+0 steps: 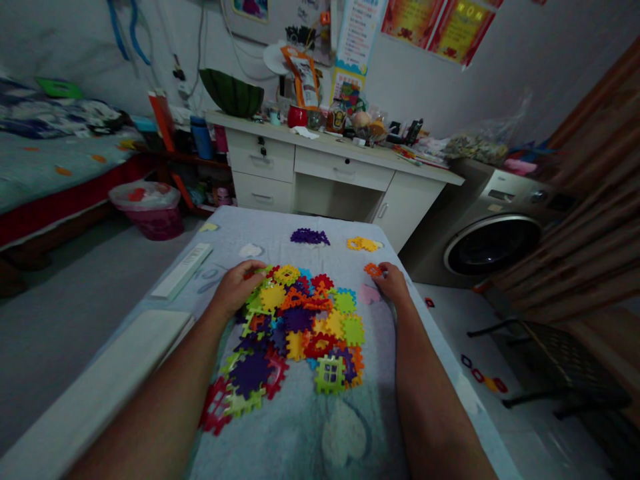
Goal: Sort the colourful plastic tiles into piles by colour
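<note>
Head view: toothed plastic tiles (299, 319)

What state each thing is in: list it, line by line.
Mixed pieces, spread in overlapping heap
Left hand, at that heap's edge
Right hand, at orange piece, grip unclear
Purple pieces, piled apart
Yellow pieces, grouped apart
Desk drawers, shut
Cupboard door, shut
Washing machine door, shut
</note>
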`<state>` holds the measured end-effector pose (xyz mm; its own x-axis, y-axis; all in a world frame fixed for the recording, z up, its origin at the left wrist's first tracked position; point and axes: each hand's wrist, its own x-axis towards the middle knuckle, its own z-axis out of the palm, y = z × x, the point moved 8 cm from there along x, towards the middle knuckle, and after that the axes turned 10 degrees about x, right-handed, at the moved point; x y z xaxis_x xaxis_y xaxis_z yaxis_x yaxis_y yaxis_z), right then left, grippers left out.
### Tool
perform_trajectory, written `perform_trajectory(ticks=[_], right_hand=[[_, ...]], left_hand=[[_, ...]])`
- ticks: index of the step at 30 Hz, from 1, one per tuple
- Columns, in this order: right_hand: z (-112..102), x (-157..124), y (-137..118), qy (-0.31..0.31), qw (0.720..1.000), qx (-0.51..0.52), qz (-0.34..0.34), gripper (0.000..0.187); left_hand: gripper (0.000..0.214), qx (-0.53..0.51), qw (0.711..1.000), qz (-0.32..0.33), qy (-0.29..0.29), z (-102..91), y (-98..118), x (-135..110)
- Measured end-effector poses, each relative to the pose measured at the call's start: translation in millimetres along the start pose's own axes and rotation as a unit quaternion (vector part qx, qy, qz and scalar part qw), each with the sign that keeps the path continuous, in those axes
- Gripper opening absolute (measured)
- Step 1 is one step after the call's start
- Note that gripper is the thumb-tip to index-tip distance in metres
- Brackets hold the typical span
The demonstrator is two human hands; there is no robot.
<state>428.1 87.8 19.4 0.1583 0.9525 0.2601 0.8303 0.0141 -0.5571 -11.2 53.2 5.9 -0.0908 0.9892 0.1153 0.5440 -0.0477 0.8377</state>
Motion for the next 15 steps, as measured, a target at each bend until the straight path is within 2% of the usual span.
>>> perform_trajectory(ticks=[7, 11, 13, 15], right_hand=[[-4, 0, 3, -0.003, 1.0, 0.012, 0.013, 0.028], [-12, 3, -16, 0.002, 1.0, 0.017, 0.007, 0.032], [-6, 2, -40, -0.05, 0.996, 0.059, -0.034, 0.028], [9, -4, -71, -0.145, 0.979, 0.117, -0.082, 0.021]], left_hand=[[0.041, 0.002, 1.0, -0.004, 0.001, -0.8, 1, -1], [0.042, -0.002, 1.0, -0.007, 0.007, -1.9, 2, -1], [0.042, -0.011, 1.0, -0.009, 0.004, -1.3, 3, -1], [0.043, -0.018, 1.0, -0.007, 0.0, -0.2, 4, -1]])
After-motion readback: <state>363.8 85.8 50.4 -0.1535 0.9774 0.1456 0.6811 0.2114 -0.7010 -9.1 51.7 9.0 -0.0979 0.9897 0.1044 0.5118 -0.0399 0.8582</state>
